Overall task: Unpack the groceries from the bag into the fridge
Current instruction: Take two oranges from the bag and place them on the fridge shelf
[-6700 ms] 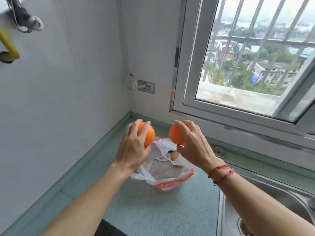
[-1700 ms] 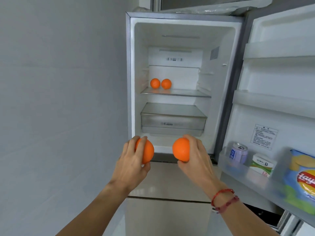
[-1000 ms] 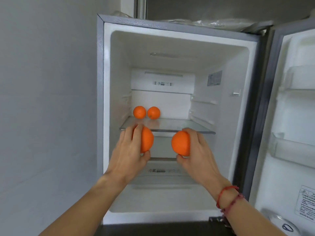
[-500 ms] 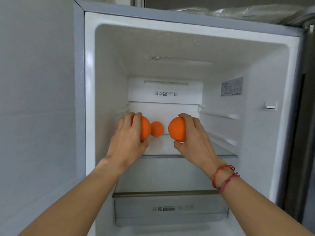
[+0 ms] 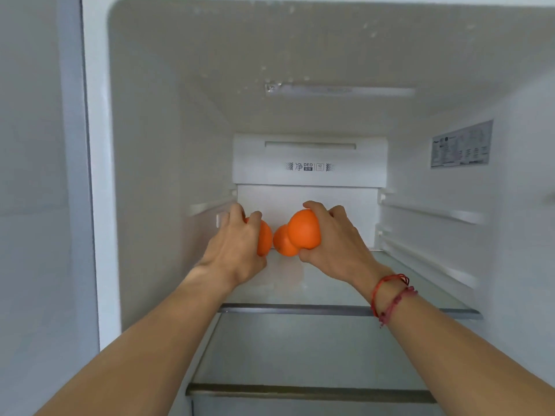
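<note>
Both my arms reach deep into the open fridge, over its glass shelf (image 5: pixel 330 291). My left hand (image 5: pixel 237 250) is shut on an orange (image 5: pixel 264 240) at the back left of the shelf. My right hand (image 5: pixel 336 241) holds a second orange (image 5: pixel 303 229) a little above the shelf. Between the two, a third orange (image 5: pixel 283 244) rests on the shelf at the back wall, partly covered by the one in my right hand. The fourth orange seen earlier on the shelf is hidden behind my left hand. The bag is out of view.
The fridge's left wall (image 5: pixel 144 175) and right wall (image 5: pixel 450 190) with shelf rails close in on both sides. A white vent panel (image 5: pixel 309 160) sits at the back. A lower drawer's top edge (image 5: pixel 309 391) shows below the shelf.
I have moved closer and both hands have pushed farther into the fridge, carrying the oranges to the back of the shelf beside those lying there.
</note>
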A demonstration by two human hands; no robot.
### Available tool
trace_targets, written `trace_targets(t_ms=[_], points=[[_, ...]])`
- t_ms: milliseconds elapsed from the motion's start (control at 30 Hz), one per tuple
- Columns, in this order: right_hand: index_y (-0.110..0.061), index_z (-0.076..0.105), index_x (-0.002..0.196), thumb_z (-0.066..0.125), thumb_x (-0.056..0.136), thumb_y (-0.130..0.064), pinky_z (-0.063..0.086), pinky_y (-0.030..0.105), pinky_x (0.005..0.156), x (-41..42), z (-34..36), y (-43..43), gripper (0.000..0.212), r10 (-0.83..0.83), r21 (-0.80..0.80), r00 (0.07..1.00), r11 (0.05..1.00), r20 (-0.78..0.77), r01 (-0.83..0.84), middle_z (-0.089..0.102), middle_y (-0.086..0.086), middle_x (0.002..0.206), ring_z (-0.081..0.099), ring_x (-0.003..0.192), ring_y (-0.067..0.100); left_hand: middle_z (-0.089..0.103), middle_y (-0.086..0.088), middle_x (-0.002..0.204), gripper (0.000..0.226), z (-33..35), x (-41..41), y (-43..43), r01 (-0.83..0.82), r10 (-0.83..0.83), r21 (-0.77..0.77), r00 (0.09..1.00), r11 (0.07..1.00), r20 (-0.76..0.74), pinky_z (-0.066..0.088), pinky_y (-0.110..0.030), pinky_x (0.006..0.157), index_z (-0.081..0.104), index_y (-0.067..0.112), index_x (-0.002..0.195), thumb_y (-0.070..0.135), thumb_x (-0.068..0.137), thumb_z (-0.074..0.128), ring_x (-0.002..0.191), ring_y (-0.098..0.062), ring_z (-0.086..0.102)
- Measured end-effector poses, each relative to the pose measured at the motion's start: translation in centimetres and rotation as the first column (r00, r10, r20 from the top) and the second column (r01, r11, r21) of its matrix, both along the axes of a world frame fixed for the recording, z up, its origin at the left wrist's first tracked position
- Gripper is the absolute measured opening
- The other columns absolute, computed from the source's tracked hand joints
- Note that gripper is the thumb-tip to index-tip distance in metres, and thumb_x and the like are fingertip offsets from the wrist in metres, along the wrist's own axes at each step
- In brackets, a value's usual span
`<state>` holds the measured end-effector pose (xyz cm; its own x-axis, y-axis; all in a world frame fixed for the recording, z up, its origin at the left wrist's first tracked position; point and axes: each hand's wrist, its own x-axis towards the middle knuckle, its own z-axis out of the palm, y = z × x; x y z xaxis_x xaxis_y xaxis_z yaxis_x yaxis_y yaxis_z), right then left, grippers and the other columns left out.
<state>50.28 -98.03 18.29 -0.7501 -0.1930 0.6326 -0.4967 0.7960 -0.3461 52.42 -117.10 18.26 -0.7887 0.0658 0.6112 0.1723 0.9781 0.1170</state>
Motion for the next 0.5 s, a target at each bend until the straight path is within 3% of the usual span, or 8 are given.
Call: trace_targets(t_ms=[167, 333, 500], points=[[-0.024, 0.033, 0.137, 0.082, 0.068, -0.033, 0.045, 0.034, 0.082, -4.0, -0.8, -1.6, 0.086, 0.011, 0.072, 0.992, 0.997, 0.125, -0.02, 0.053, 0.01, 0.124, 0.054, 0.107, 0.031, 0.038, -0.01, 0.124, 0.068, -0.5, -2.6, -0.2, -0.03, 0.032, -0.025, 0.997, 0.999, 0.07, 0.051, -0.045, 0.088, 0.038, 0.01, 0.135, 0.022, 0.077, 0.072, 0.123, -0.032, 0.038], [-0.028, 0.037, 0.14, 0.085, 0.062, -0.03, 0.044, 0.032, 0.083, -6.2, -1.5, -2.4, 0.092, 0.002, 0.119, 0.979, 0.993, 0.203, -0.026, 0.052, 0.009, 0.128, 0.052, 0.113, 0.03, 0.045, -0.012, 0.122, 0.053, -0.6, -4.0, -0.6, -0.057, 0.059, -0.029, 0.993, 0.998, 0.106, 0.048, -0.038, 0.085, 0.043, 0.007, 0.12, 0.019, 0.076, 0.072, 0.12, -0.032, 0.041], [-0.034, 0.042, 0.138, 0.085, 0.058, -0.033, 0.048, 0.035, 0.087, -7.2, -1.7, -2.9, 0.09, 0.006, 0.112, 0.978, 0.993, 0.21, -0.031, 0.051, 0.01, 0.127, 0.053, 0.111, 0.031, 0.049, -0.013, 0.122, 0.048, -1.0, -4.6, -0.9, -0.072, 0.076, -0.042, 0.989, 0.997, 0.125, 0.049, -0.04, 0.084, 0.046, 0.006, 0.12, 0.02, 0.08, 0.07, 0.12, -0.033, 0.044]])
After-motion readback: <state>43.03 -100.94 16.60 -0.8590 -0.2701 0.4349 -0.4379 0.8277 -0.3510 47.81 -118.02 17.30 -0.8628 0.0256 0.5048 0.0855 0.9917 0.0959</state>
